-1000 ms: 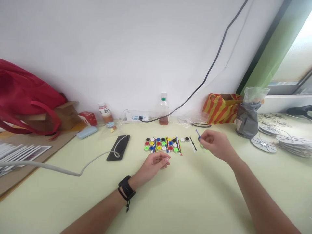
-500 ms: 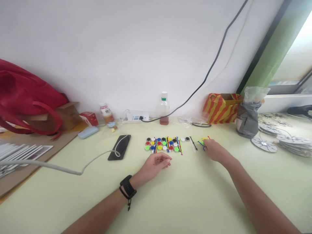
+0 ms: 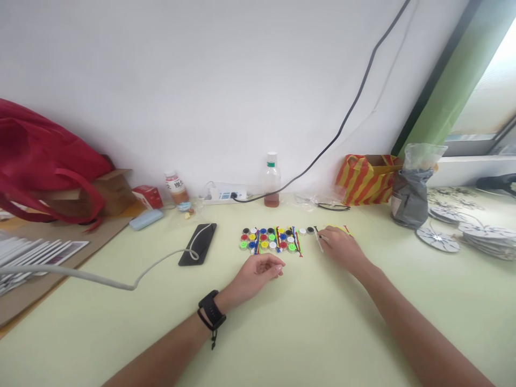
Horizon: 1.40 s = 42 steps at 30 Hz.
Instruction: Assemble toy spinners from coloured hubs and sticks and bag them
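Observation:
My left hand (image 3: 262,269) rests on the table with its fingers loosely curled and apart, holding nothing. Just beyond it are rows of small round pieces (image 3: 263,244) with coloured tops, with thin coloured plastic sticks (image 3: 278,239) lying across them. My right hand (image 3: 341,247) is palm down at the right, its fingers together over a black stick (image 3: 316,229). Whether they grip that stick is hidden. A white stick (image 3: 320,246) lies by the fingertips. Beyond the knuckles, a red stick (image 3: 347,230) and a bit of yellow show.
A phone (image 3: 197,244) with a pale cable lies at the left. Along the wall stand a bottle (image 3: 271,185), a power strip (image 3: 223,192), a striped bag (image 3: 365,180) and a grey bag (image 3: 410,196). Flat round discs (image 3: 437,239) lie at the far right.
My right hand has moved left, from the blue and yellow sticks to the black and white ones, partly covering them. My left hand stays in place.

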### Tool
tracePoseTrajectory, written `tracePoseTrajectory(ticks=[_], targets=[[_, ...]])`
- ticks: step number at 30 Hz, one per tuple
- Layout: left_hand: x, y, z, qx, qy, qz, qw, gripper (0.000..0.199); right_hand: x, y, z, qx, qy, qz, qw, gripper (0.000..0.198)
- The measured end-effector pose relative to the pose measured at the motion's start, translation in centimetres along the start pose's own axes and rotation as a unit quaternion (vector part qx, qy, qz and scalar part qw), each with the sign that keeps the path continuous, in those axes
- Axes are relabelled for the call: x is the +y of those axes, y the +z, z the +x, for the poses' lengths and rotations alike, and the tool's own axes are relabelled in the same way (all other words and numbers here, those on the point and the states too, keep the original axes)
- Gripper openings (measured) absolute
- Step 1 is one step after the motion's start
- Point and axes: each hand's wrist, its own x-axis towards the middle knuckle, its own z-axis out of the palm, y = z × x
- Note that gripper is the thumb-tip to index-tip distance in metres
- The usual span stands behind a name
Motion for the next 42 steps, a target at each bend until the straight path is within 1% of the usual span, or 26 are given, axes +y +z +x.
tracePoseTrajectory(ticks=[2,4,7,12,19,21,24,27,30,31,33,35,38,42], targets=[[0.0,0.0,0.0,-0.001,0.001,0.000,1.000,0.032,-0.5,0.3,0.0,-0.009,-0.019,0.005,1.000,0.023],[0.1,0.0,0.1,-0.001,0.002,-0.001,1.000,0.033,-0.7,0.5,0.0,-0.015,-0.022,0.012,1.000,0.026],[0.2,0.1,0.1,-0.004,0.001,-0.004,1.000,0.034,-0.5,0.6,0.0,-0.027,-0.011,0.038,0.999,0.027],[0.2,0.1,0.0,-0.004,0.002,-0.001,1.000,0.035,-0.2,0.6,-0.1,-0.038,0.006,0.058,0.998,0.023],[0.0,-0.1,0.0,-0.009,0.015,0.025,1.000,0.030,-0.6,0.3,-0.4,-0.031,-0.030,0.071,0.997,0.020],[0.0,-0.1,0.0,-0.010,0.017,0.031,0.999,0.030,-0.9,0.0,-0.5,-0.022,-0.024,0.063,0.997,0.018],[0.0,-0.1,0.0,-0.009,0.017,0.034,0.999,0.030,-1.5,-0.6,-0.8,0.009,-0.018,0.072,0.997,0.014],[0.0,0.0,0.0,-0.008,0.018,0.035,0.999,0.030,-1.7,-0.8,-0.8,0.030,-0.015,0.134,0.990,0.009],[0.2,0.1,0.0,-0.010,0.019,0.034,0.999,0.031,-1.5,-0.2,-0.4,0.056,-0.013,0.219,0.974,0.005],[0.3,0.1,-0.1,-0.012,0.021,0.035,0.999,0.032,-1.4,0.1,-0.3,0.071,-0.012,0.240,0.968,0.007],[0.4,0.1,-0.1,-0.016,0.026,0.044,0.999,0.031,-1.2,0.8,0.1,0.097,-0.008,0.258,0.961,0.018],[0.5,0.1,-0.1,-0.018,0.031,0.055,0.998,0.031,-1.0,1.4,0.3,0.110,-0.012,0.241,0.964,0.027],[0.4,0.0,-0.1,-0.019,0.036,0.063,0.997,0.030,-1.2,1.9,0.4,0.111,-0.039,0.193,0.974,0.032],[0.2,-0.1,-0.2,-0.019,0.035,0.066,0.997,0.029,-1.6,2.1,0.5,0.100,-0.065,0.170,0.978,0.037]])
